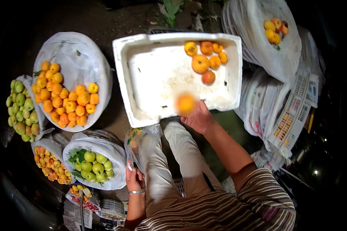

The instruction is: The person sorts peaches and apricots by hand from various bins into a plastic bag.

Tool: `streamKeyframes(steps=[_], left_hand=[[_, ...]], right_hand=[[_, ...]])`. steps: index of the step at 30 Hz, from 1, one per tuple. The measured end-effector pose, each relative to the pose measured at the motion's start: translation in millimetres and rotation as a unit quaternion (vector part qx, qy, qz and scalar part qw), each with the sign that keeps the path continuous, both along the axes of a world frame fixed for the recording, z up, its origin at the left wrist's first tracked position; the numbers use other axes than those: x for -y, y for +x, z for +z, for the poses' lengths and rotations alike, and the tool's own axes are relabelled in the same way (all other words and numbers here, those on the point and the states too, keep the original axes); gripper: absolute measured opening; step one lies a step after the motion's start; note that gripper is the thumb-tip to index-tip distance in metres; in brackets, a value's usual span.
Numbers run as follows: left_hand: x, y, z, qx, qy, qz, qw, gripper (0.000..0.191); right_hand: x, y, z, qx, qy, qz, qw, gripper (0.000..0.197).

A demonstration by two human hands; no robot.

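My right hand [199, 117] is at the near edge of a white foam box [150, 83], its fingers behind a blurred orange-yellow fruit [186, 104]; whether it grips the fruit or the fruit is in the air just above it, I cannot tell. Several orange and yellow fruits, apparently apricots or peaches [200, 63], lie in the box's far right part. My left hand [135, 178], with a metal band at the wrist, holds the edge of a clear plastic bag [133, 144] beside my left leg. Something orange and green shows through the bag.
At left stand a lined basket of orange fruit [104, 72], a basket of green fruit [118, 147] with leaves, and smaller baskets of green [20, 99] and reddish-yellow fruit [50, 164]. At right, a lined basket [257, 37] holds several fruits, near stacked wrapped baskets [256, 101] and newspaper [292, 115].
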State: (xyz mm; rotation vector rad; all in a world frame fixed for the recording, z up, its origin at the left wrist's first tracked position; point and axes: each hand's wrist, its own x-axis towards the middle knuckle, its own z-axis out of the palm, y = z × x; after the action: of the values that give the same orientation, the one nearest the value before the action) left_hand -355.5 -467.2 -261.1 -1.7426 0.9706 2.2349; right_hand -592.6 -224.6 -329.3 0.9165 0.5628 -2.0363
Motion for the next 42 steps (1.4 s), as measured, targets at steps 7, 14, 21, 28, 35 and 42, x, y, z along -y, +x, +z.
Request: streamKeyframes(steps=[7, 14, 21, 28, 35, 42], left_hand=[[3, -4, 9, -0.003, -0.006, 0.011, 1.0, 0.049], [2, -7, 8, -0.001, -0.003, 0.01, 1.0, 0.05], [0, -7, 8, -0.008, 0.0, 0.037, 0.999, 0.051], [-1, -8, 6, 0.007, -0.011, 0.016, 1.0, 0.048], [-3, -14, 7, 0.015, -0.024, 0.001, 1.0, 0.048], [-4, -15, 9, 0.034, -0.031, 0.005, 0.999, 0.048]], right_hand=[[64, -101, -17, -0.001, 0.087, -0.094, 0.992, 0.039], [117, -243, 52, -0.36, 0.093, -0.084, 0.924, 0.072], [-52, -169, -39, -0.282, 0.534, 0.052, 0.795, 0.045], [-95, -78, -98, -0.326, 0.722, 0.349, 0.502, 0.068], [-87, -58, -103, -0.304, 0.702, 0.216, 0.607, 0.072], [-70, -33, -35, -0.204, 0.236, -0.034, 0.95, 0.056]])
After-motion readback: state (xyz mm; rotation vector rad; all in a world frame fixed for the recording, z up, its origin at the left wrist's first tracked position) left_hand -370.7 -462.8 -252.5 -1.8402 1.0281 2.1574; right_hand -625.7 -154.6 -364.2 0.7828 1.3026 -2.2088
